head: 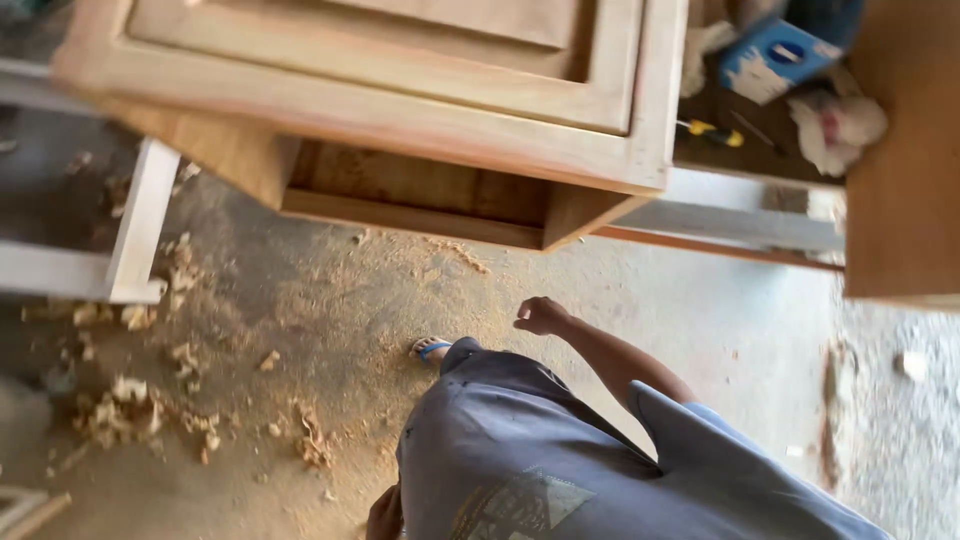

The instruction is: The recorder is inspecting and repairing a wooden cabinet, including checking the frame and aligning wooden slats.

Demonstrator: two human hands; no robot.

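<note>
My right hand (543, 315) hangs in the air over the sawdust-covered floor, fingers curled into a loose fist with nothing in it. It is just below the front corner of an unfinished wooden cabinet (400, 110) with a framed panel face. My left hand (385, 515) shows only partly at the bottom edge beside my grey-blue shirt (520, 450), so its fingers cannot be read. My foot in a blue sandal (430, 348) stands on the floor under the cabinet's edge.
Wood shavings (130, 400) and sawdust lie over the concrete floor at left. A white frame (140, 220) stands at left. At the upper right, a shelf holds a blue box (775, 55), a yellow-handled tool (715, 132) and rags (835, 125). A wooden panel (905, 150) stands at right.
</note>
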